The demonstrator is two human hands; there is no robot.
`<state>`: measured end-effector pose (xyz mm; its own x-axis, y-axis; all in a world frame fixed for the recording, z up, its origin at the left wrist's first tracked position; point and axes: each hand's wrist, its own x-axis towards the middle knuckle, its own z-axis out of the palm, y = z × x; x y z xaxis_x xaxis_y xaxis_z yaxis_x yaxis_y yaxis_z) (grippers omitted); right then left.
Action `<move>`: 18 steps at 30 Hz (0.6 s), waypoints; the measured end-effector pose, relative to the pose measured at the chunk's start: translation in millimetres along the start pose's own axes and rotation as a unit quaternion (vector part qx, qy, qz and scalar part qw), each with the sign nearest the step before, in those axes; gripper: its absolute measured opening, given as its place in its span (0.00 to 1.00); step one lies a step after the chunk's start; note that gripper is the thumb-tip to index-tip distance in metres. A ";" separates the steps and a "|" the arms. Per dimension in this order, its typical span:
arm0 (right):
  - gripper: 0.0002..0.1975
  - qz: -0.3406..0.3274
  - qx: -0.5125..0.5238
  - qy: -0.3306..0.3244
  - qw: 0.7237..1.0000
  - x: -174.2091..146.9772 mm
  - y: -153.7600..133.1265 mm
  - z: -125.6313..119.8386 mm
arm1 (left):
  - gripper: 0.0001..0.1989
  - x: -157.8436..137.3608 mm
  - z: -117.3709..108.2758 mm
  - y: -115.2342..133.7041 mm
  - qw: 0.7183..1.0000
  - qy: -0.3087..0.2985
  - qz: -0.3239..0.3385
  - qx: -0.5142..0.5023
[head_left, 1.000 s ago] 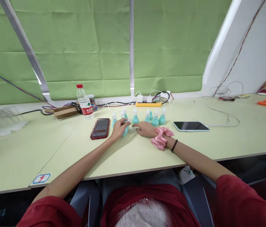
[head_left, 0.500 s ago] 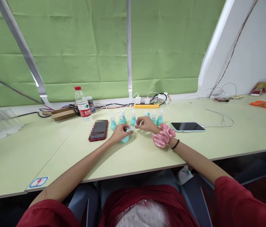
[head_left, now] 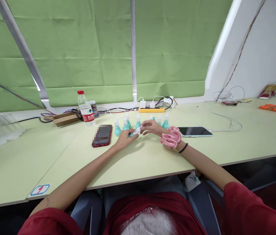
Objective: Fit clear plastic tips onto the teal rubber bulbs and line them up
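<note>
My left hand (head_left: pixel 126 139) is closed around a small teal bulb-shaped bottle, tilted so its whitish clear top (head_left: pixel 137 131) points right. Most of the teal body is hidden by my fingers. At that top, the fingertips of my right hand (head_left: pixel 154 127) pinch its end; a pink scrunchie (head_left: pixel 171 137) sits on that wrist. Behind my hands, similar teal bottles with pale tops stand upright: one bottle (head_left: pixel 117 129) at the left end, another bottle (head_left: pixel 138 122) in the middle, and a further bottle (head_left: pixel 165 123) on the right, with several more among them.
A red-cased phone (head_left: pixel 102 135) lies to the left, and a phone on a charging cable (head_left: pixel 195 131) to the right. Behind stand a water bottle (head_left: pixel 86 111), a can (head_left: pixel 94 108), a cardboard tray (head_left: pixel 65 119) and a yellow power strip (head_left: pixel 151 110). The table's front edge runs close to me.
The bottle in my left hand has tipped, its top now turned right and its teal base hidden. My right fingers have come together with that top.
</note>
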<state>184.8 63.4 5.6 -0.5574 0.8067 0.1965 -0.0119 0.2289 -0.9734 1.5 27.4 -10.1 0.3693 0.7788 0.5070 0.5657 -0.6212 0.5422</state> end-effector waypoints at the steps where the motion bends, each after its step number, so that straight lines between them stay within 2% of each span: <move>1: 0.16 -0.002 0.004 -0.001 1.000 -0.5 -0.8 0.7 | 0.15 -0.8 0.0 1.2 1.000 0.009 -0.001 0.011; 8: 0.19 -0.015 -0.025 -0.015 0.999 -1.9 -0.2 1.9 | 0.18 -6.2 -1.5 11.2 0.994 -0.011 -0.020 0.105; 11: 0.19 -0.016 -0.033 -0.014 0.999 -2.3 0.6 2.3 | 0.19 -7.4 -1.7 13.2 0.988 -0.020 -0.007 0.150; 15: 0.19 -0.019 -0.017 0.004 1.000 -3.0 2.1 5.6 | 0.19 -8.4 -0.7 14.3 0.972 -0.015 0.017 0.232; 18: 0.17 -0.025 0.019 0.030 0.999 -3.5 4.4 10.1 | 0.19 -8.6 0.0 15.4 0.957 0.004 0.006 0.291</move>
<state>178.3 56.1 -0.5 -0.5045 0.8262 0.2507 -0.0704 0.2500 -0.9657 7.0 11.1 -6.1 0.3740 0.7699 0.5171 0.8772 -0.4747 0.0724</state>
